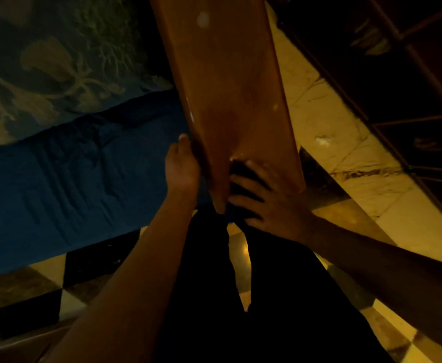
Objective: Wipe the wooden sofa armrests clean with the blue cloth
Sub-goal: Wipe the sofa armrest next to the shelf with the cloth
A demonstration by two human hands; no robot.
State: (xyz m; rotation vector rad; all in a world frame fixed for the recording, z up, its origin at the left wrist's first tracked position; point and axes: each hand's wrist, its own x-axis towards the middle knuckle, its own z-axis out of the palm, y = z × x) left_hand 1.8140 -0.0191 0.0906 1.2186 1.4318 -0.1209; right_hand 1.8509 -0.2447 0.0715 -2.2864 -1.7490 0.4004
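A broad wooden armrest (225,82) runs from the top of the view down to its rounded near end in the middle. My left hand (181,163) grips the armrest's left edge near that end. My right hand (269,197) presses a dark, bunched blue cloth (240,179) against the near end of the wood, fingers spread over it. Most of the cloth is hidden under my fingers. The light is dim and yellow.
A blue seat cushion (65,184) lies left of the armrest, with a patterned cushion (49,61) behind it. Tiled floor (345,142) shows on the right, beside dark furniture (411,74). My dark trousers (267,297) fill the bottom centre.
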